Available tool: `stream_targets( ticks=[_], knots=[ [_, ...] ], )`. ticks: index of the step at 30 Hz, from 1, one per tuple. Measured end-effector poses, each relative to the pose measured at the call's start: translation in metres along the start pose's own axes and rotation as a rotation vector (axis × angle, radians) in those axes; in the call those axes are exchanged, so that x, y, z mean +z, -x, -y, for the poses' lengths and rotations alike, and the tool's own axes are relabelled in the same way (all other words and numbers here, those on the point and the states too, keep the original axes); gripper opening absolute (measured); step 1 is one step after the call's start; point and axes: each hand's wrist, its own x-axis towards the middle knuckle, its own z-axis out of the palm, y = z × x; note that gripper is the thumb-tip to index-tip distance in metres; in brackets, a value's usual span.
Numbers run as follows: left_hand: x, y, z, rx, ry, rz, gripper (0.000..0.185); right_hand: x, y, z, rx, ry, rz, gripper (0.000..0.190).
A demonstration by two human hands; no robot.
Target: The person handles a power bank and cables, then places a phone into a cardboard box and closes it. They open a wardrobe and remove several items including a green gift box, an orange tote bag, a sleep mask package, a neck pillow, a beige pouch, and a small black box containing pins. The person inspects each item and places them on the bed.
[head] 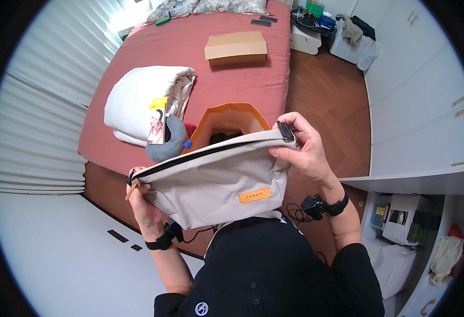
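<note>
A light grey fabric zip pouch [220,178] with an orange Zeekr patch is stretched between my two hands, close in front of my body. My left hand [145,202] grips its left top corner by the zip end. At the right top corner, beside a black buckle, my right hand [305,146] pinches the fabric. The zip along the top edge looks dark; whether it is undone, I cannot tell. Behind the pouch stands an orange bag [232,111] with dark contents, its lower part hidden. A grey neck pillow [176,144] and a boxed eye mask [156,123] lie left of it.
The bed [240,85] bears a folded white quilt [137,95], a cardboard box [236,47], two dark phones and pillows. A bedside table [305,41] and laundry basket [347,47] stand at the back right. White wardrobes [418,103] line the right, with storage shelves nearer.
</note>
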Motion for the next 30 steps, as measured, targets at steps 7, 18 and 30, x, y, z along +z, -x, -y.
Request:
stream_targets(
  ticks=[7, 18, 30],
  knots=[
    [-0.006, -0.002, -0.009, -0.199, 0.073, -0.117, 0.035, 0.004, -0.014, -0.006, 0.15, -0.228, -0.117, 0.036],
    [0.005, 0.007, -0.026, -0.138, 0.119, -0.089, 0.029, 0.004, -0.016, -0.009, 0.052, -0.155, -0.142, 0.043],
    [0.087, 0.047, 0.004, 0.343, -0.599, 0.111, 0.032, 0.117, 0.006, 0.003, -0.488, 0.674, 0.117, 0.04]
  ],
)
